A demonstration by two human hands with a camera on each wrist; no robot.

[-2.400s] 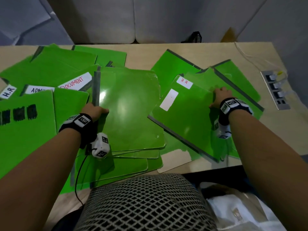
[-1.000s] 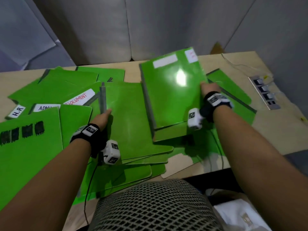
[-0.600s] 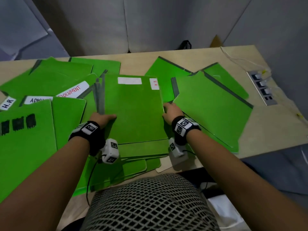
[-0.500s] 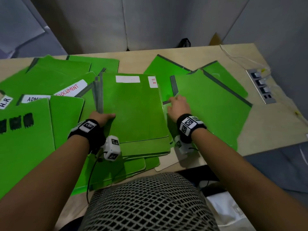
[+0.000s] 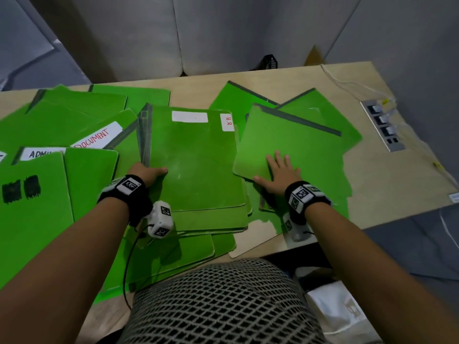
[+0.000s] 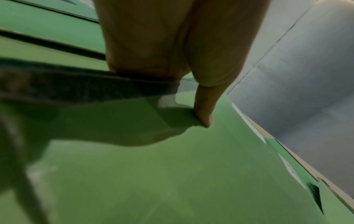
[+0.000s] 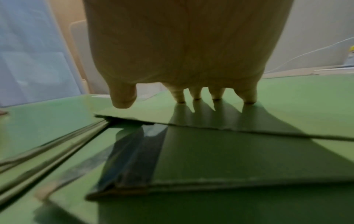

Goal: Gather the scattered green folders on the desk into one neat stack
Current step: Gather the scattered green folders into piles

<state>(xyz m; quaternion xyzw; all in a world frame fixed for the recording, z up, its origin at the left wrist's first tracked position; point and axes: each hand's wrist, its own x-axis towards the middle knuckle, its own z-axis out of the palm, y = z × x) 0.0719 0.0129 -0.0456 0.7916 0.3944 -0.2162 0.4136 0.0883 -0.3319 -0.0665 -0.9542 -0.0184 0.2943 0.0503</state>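
Note:
A stack of green folders (image 5: 198, 170) lies in the middle of the desk, topped by one labelled H.R. My left hand (image 5: 152, 172) grips the stack's left spine edge. In the left wrist view the thumb (image 6: 203, 115) lies on the top cover and the fingers are hidden past the dark spine. My right hand (image 5: 279, 167) lies flat on a separate green folder (image 5: 293, 140) just right of the stack. Its straight fingertips (image 7: 216, 95) press on that cover. More green folders (image 5: 74, 115) lie scattered at the left, and two (image 5: 320, 112) at the back right.
Folders labelled DOCUMENT (image 5: 96, 139) and ADMIN (image 5: 42, 153) overlap at the left, beside one with black marks (image 5: 22, 192). A socket strip (image 5: 382, 127) with a white cable sits at the right desk edge. A mesh chair back (image 5: 223, 301) stands against the near edge.
My right hand carried the H.R folder over, laid it on the stack, let go and moved right onto the neighbouring folder. The left hand stayed at the stack's left edge.

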